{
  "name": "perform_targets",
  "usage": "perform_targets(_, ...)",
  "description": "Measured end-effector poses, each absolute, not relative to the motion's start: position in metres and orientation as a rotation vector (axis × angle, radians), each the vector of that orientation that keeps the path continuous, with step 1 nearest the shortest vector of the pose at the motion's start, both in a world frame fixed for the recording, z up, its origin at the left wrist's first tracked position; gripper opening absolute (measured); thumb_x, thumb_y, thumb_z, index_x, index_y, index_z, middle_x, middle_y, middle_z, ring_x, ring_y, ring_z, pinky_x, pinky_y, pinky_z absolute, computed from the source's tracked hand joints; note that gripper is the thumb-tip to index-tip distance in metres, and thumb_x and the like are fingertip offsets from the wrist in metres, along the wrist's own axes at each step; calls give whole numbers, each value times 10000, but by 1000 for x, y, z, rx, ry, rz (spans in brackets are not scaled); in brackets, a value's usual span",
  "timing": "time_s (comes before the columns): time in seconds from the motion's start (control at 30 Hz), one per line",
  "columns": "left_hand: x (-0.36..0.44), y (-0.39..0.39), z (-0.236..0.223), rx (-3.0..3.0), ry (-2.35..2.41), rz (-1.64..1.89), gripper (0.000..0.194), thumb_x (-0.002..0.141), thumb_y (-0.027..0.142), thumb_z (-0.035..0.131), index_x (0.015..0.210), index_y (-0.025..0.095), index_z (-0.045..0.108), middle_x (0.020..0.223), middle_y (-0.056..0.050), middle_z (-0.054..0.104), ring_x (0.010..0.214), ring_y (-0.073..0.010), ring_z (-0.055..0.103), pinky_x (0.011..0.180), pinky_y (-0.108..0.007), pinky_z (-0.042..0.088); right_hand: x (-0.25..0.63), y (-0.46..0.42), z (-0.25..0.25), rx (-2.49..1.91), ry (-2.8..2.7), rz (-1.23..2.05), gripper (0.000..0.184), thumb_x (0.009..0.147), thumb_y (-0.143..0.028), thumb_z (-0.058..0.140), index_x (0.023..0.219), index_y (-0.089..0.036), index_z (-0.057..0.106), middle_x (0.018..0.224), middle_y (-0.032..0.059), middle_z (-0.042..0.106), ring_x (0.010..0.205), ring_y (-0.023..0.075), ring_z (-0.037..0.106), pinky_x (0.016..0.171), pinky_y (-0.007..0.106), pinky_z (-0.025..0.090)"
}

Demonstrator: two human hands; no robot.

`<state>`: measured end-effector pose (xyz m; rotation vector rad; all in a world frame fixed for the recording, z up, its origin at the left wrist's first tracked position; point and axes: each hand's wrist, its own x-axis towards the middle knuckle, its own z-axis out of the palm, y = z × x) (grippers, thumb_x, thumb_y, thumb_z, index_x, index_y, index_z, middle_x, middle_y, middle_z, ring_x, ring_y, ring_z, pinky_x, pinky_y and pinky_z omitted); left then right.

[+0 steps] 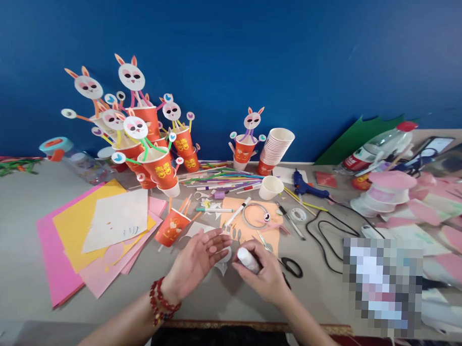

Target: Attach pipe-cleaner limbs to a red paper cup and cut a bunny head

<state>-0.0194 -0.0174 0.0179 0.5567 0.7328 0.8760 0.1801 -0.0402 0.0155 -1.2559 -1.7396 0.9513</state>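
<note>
My left hand is open, palm turned up and fingers stretched. A small pale pink paper disc seems to lie on its fingers. Close by on the right, my right hand is closed around a white tube that looks like a glue stick. Partly hidden under my hands is a white paper cutout on the table. Left of my hands, an orange-red paper cup leans with orange straws in it. Beyond my fingers lies a peach paper sheet with holes cut out.
Rabbit-faced paper cups cluster at the back left, near coloured sheets. Behind are stacked cups and straws. To the right lie scissors, a blue glue gun with a looping black cable, a bottle and pink-white paper pieces.
</note>
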Motion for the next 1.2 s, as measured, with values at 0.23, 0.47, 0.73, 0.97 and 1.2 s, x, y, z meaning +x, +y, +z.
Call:
perform_targets(0.23,-12,-24,26,532,697,871,654,996,544,136,1206,153,616,1326,-157,613,1257,-255,554,1133,-476,352,158,-41,6,-1164,-2038,696,273,800,-134,535,1047,-249,521,992,66,715,908,233,680,781,322,517)
perform_targets(0.47,-14,-35,30,451,626,878,621,966,599,278,1300,155,554,1386,-162,556,1319,-273,484,1152,-441,304,147,-45,-1,-1115,-1873,583,242,797,-115,551,997,-252,543,889,37,719,791,211,678,698,298,511)
perform_targets(0.73,-43,-38,22,1397,1147,991,168,908,333,595,998,200,645,1042,-72,646,1018,-216,592,916,-344,446,142,-35,19,-1141,-1120,1423,172,816,-293,679,862,-219,531,801,-3,674,499,96,519,443,206,408)
perform_targets(0.97,-43,-40,28,1620,1177,1025,119,918,239,552,1024,193,583,1040,-65,594,827,-152,592,748,-279,491,134,-34,19,-1065,-814,1694,247,740,-291,754,824,-187,547,760,-27,630,419,24,390,360,147,276)
perform_targets(1.2,-33,-39,36,1471,1224,891,233,925,331,552,761,167,580,705,-4,582,674,-130,533,648,-239,427,135,-36,21,-1049,-911,1666,266,767,-335,757,877,-192,561,800,-27,604,448,25,414,376,146,311)
